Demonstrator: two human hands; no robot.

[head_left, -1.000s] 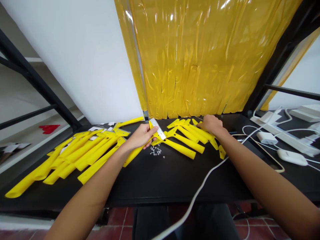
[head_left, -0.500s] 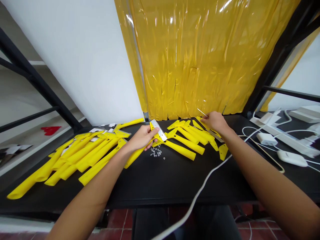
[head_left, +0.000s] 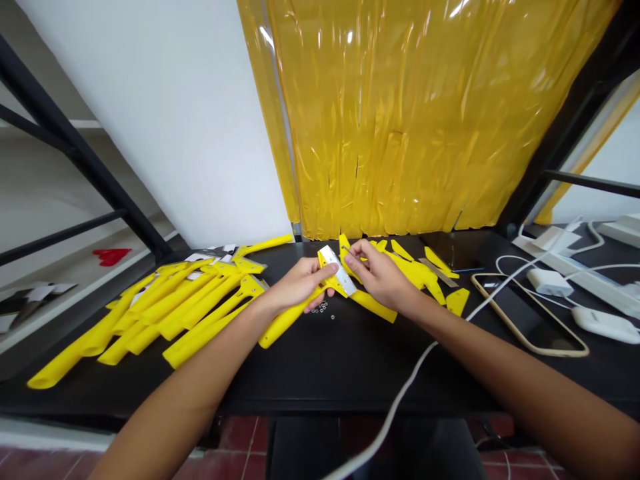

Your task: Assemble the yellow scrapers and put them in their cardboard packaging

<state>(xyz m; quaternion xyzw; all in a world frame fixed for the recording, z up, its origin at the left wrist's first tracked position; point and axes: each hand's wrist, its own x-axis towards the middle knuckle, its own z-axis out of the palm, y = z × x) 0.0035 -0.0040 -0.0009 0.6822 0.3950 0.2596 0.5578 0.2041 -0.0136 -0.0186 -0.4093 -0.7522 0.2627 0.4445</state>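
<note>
My left hand (head_left: 303, 281) is closed round a yellow plastic scraper (head_left: 280, 325), whose bright metal plate (head_left: 341, 275) faces up under my thumb. Just right of that plate, my right hand (head_left: 377, 270) pinches a flat yellow plastic piece (head_left: 344, 245). A small dark tip shows at its fingers; I cannot make out what it belongs to. Below the hands lie several small nuts (head_left: 320, 309) on the black table (head_left: 350, 367). A yellow handle (head_left: 373, 307) lies beneath my right hand, with more yellow pieces (head_left: 420, 273) behind it.
Many yellow scrapers (head_left: 185, 300) are heaped at the left. On the right lie a phone (head_left: 530, 313), a white charger (head_left: 550, 282) and a power strip (head_left: 585, 277). A white cable (head_left: 400, 407) crosses the front edge. A yellow plastic curtain (head_left: 400, 133) hangs behind.
My right hand has moved left from the loose yellow pieces to the scraper, bringing a flat yellow piece. My left hand keeps hold of the scraper. The phone has come into fuller view.
</note>
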